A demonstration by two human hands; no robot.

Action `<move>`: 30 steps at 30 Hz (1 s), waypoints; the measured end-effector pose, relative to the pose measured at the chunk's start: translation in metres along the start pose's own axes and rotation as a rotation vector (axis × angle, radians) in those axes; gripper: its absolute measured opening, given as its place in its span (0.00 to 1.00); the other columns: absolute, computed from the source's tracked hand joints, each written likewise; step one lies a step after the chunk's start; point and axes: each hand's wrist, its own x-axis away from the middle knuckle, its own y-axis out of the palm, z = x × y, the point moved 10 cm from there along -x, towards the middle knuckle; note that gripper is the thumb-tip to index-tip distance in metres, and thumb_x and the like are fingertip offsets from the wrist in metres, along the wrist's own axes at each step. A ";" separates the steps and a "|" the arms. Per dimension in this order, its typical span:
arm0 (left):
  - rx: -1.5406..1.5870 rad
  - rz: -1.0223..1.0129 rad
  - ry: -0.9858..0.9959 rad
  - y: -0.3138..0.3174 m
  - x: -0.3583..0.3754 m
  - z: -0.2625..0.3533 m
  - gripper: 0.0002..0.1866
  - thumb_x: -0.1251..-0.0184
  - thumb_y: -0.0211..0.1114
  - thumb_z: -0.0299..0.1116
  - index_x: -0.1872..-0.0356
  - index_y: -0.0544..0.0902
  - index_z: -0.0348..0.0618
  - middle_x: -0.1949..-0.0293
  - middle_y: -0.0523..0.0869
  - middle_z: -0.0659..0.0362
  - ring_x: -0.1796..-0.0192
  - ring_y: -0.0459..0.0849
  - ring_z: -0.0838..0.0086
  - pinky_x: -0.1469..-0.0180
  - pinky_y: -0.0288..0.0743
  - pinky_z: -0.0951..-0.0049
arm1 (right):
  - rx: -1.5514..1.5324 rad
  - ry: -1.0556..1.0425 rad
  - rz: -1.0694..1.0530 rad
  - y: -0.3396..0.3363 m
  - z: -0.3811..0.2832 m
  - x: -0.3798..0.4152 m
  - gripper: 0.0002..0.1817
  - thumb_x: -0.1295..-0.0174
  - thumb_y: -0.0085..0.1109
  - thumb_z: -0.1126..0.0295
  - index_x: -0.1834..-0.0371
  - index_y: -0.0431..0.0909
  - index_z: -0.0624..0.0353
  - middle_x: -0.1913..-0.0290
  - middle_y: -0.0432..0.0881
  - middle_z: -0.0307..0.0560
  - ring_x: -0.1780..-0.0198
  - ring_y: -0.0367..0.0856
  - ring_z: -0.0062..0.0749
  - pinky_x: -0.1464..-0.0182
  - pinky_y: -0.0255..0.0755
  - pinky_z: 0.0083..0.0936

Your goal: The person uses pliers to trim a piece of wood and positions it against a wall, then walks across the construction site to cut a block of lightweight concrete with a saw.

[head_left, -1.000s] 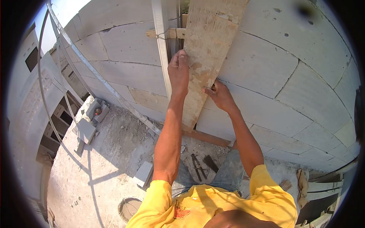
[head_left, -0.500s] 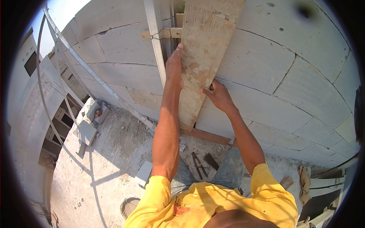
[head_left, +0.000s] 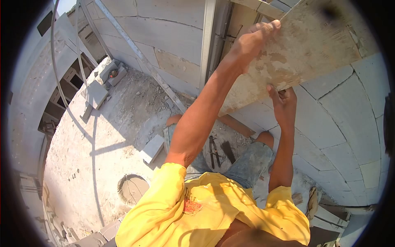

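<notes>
A worn plywood board (head_left: 317, 49), blotched with old mortar, slants across the upper right in front of the block wall. My left hand (head_left: 255, 43) grips its upper-left edge, fingers curled over the rim. Lower down, my right hand (head_left: 284, 103) pinches the bottom edge, thumb on the face and fingers behind. Left of the board, a gap in the wall shows vertical steel bars (head_left: 224, 37) beside a white strip (head_left: 207, 45). Between my knees, long-handled pincers (head_left: 214, 151) and a dark brush (head_left: 227, 151) lie on the ground.
A light block wall (head_left: 341, 107) rises in front. A metal pole (head_left: 135, 57) leans diagonally at left. A grey block (head_left: 153, 149) and a round bucket of grey mix (head_left: 133, 189) stand on the dusty floor. A brown timber piece (head_left: 236, 125) lies at the wall's foot.
The board has swung from nearly upright to a strong slant toward the right, uncovering the bars in the wall gap. Both hands moved with it, still gripping its edges.
</notes>
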 end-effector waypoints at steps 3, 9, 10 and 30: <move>-0.062 0.051 0.034 0.018 0.013 0.040 0.28 0.32 0.63 0.55 0.45 0.84 0.41 0.50 0.84 0.54 0.49 0.82 0.66 0.48 0.77 0.68 | 0.181 -0.009 0.018 -0.027 -0.039 0.006 0.20 0.34 0.69 0.62 0.47 0.79 0.66 0.61 0.84 0.42 0.64 0.77 0.22 0.57 0.72 0.20; 0.024 0.136 0.045 -0.013 0.051 0.081 0.24 0.33 0.61 0.47 0.68 0.83 0.28 0.74 0.83 0.51 0.68 0.83 0.69 0.62 0.78 0.65 | 0.381 0.010 -0.187 -0.020 -0.055 -0.006 0.18 0.32 0.65 0.59 0.56 0.82 0.67 0.65 0.83 0.45 0.62 0.79 0.28 0.51 0.72 0.29; 0.069 0.170 0.073 -0.022 0.054 0.086 0.24 0.34 0.61 0.48 0.71 0.83 0.29 0.75 0.83 0.52 0.69 0.82 0.69 0.63 0.77 0.65 | 0.389 -0.009 -0.250 -0.011 -0.058 -0.010 0.17 0.31 0.63 0.60 0.56 0.81 0.68 0.65 0.83 0.45 0.61 0.79 0.29 0.52 0.72 0.29; -0.122 1.279 0.039 0.013 0.282 0.408 0.26 0.29 0.59 0.53 0.58 0.85 0.34 0.68 0.83 0.58 0.62 0.78 0.78 0.57 0.72 0.72 | 0.072 -0.182 -1.433 0.146 -0.340 0.051 0.13 0.29 0.57 0.68 0.49 0.79 0.68 0.56 0.83 0.54 0.55 0.82 0.42 0.53 0.75 0.36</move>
